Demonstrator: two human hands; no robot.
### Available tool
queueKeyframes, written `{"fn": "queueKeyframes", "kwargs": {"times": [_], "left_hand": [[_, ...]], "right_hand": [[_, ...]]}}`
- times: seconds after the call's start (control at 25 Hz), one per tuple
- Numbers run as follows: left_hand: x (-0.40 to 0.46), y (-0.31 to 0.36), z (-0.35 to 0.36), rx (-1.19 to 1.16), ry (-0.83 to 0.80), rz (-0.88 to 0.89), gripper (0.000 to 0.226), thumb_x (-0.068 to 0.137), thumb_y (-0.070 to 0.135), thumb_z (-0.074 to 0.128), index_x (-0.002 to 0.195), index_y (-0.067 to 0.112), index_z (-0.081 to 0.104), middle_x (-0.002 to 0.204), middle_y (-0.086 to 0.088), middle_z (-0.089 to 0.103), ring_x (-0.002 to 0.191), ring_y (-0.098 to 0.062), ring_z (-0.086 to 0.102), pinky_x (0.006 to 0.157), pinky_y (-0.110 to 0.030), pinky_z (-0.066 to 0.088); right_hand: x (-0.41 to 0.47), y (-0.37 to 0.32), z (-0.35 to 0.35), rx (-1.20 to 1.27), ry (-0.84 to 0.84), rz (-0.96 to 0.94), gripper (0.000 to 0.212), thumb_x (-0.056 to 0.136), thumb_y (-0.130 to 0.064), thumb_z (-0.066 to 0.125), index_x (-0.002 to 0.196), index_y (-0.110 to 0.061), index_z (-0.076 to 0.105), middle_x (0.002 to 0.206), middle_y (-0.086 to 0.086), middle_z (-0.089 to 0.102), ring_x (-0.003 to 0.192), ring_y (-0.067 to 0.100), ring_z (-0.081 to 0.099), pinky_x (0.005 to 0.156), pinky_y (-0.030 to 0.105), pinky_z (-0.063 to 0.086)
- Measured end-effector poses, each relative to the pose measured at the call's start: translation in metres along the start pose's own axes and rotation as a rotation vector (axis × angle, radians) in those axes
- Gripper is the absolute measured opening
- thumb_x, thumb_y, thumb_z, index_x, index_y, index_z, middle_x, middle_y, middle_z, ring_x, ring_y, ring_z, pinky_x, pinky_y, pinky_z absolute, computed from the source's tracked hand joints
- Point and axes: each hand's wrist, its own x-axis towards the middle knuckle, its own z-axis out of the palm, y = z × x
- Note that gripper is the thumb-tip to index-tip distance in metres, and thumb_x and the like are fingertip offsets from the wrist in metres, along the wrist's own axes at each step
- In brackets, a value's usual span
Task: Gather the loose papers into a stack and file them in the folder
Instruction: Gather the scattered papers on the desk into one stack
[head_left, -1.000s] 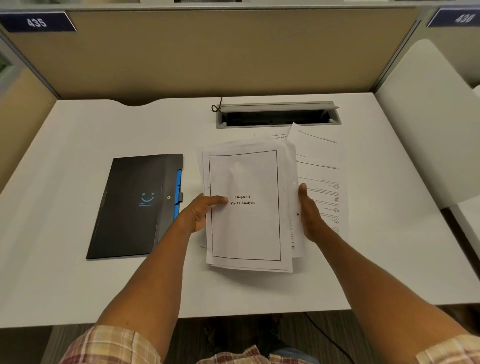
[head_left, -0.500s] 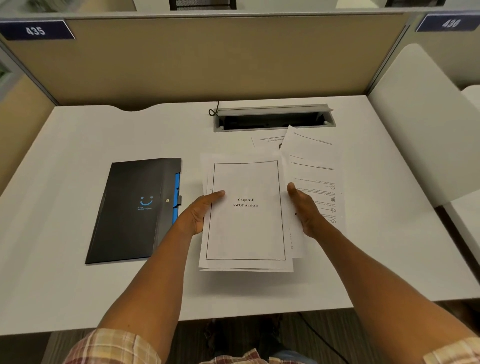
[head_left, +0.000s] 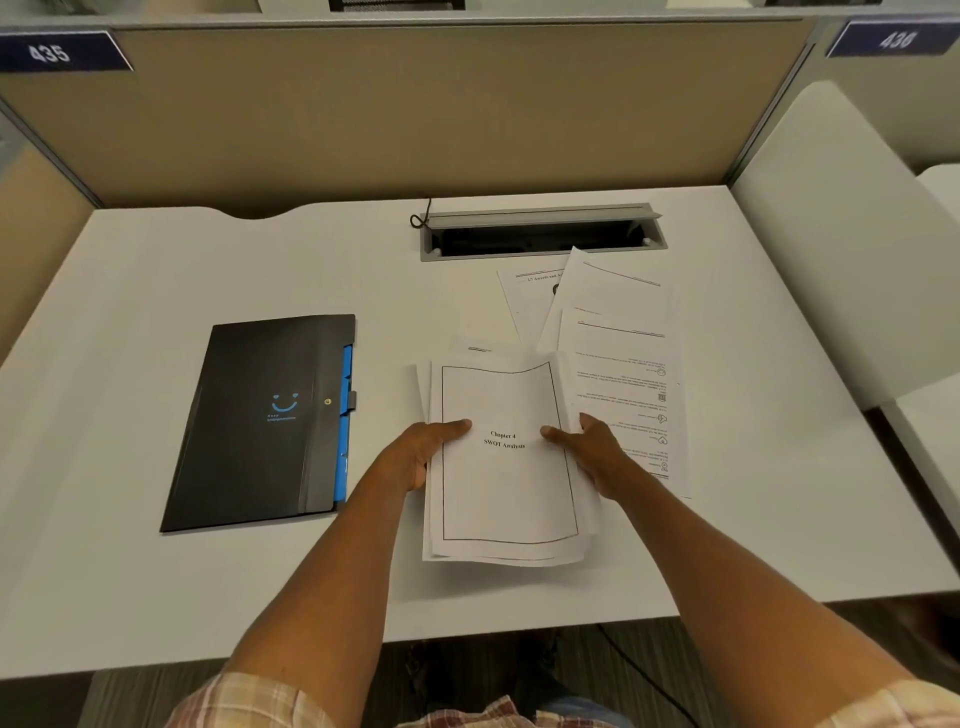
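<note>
Both hands have a closed grip on the stack of papers (head_left: 506, 483): the left hand (head_left: 415, 457) clamps its left edge with the thumb lying across the top sheet, and the right hand (head_left: 592, 449) clamps the right edge the same way, thumb pointing in toward the printed title "Chapter 4 SWOT Analysis". The fingers of both hands are hidden beneath the sheets. The stack sits near the front middle of the white counter (head_left: 156, 597), its top sheet bowed slightly at the far edge, with the sheets below it fanned unevenly at the left, bottom and right edges.

More loose papers (head_left: 618, 332) lie flat on the counter just beyond and to the right of the stack, overlapping one another at different angles; the nearest one passes under the right hand.

The black folder (head_left: 260, 421) lies closed to the left of the stack, apart from it, with a blue smiley mark on its cover and blue tabs showing along its right edge.

Behind the loose papers, a grey cable tray (head_left: 540, 231) is set into the counter with its lid raised. Plaid sleeves (head_left: 244, 701) show at the bottom of the view.
</note>
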Motion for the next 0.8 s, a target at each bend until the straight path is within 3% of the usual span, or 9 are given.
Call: {"fn": "queueKeyframes", "kwargs": {"times": [0.12,0.24,0.4,0.56,0.8], "left_hand": [[0.000,0.004,-0.002,0.032,0.061,0.128,0.048,0.074,0.024,0.083,0.114,0.007,0.063,0.110,-0.015,0.070,0.088,-0.024,0.073,0.072,-0.040,0.060],[-0.004,0.017,0.000,0.050,0.095,0.316,0.039,0.075,0.028,0.082,0.107,0.018,0.062,0.107,-0.002,0.069,0.101,-0.019,0.067,0.094,-0.035,0.049],[-0.012,0.054,0.012,0.062,0.065,0.595,0.030,0.076,0.026,0.082,0.102,0.024,0.068,0.101,0.007,0.074,0.097,-0.011,0.070,0.080,-0.023,0.053],[-0.018,0.084,0.026,0.117,0.166,0.807,0.023,0.078,0.030,0.080,0.096,0.031,0.066,0.094,0.012,0.072,0.088,-0.004,0.069,0.073,-0.019,0.055],[-0.014,0.089,0.028,0.191,0.117,0.872,0.033,0.080,0.021,0.079,0.105,0.032,0.062,0.099,0.011,0.069,0.093,-0.006,0.064,0.074,-0.020,0.055]], "right_hand": [[0.000,-0.005,-0.004,-0.025,-0.044,-0.049,0.031,0.078,-0.006,0.077,0.106,-0.014,0.069,0.101,0.010,0.075,0.090,0.027,0.072,0.077,0.040,0.060],[-0.002,-0.022,-0.010,0.059,0.020,-0.195,0.030,0.080,-0.002,0.074,0.107,-0.016,0.068,0.105,0.012,0.074,0.098,0.033,0.070,0.086,0.046,0.058],[-0.004,-0.059,-0.019,0.134,0.079,-0.356,0.028,0.082,-0.001,0.072,0.105,-0.016,0.068,0.100,0.006,0.075,0.089,0.022,0.073,0.078,0.037,0.061],[-0.001,-0.098,-0.025,0.103,0.163,-0.529,0.029,0.085,-0.009,0.073,0.112,-0.014,0.066,0.104,0.004,0.073,0.093,0.016,0.071,0.078,0.028,0.059],[0.002,-0.096,-0.019,0.060,0.240,-0.527,0.040,0.082,-0.009,0.076,0.120,-0.008,0.061,0.111,0.012,0.068,0.103,0.031,0.065,0.091,0.045,0.056]]}}
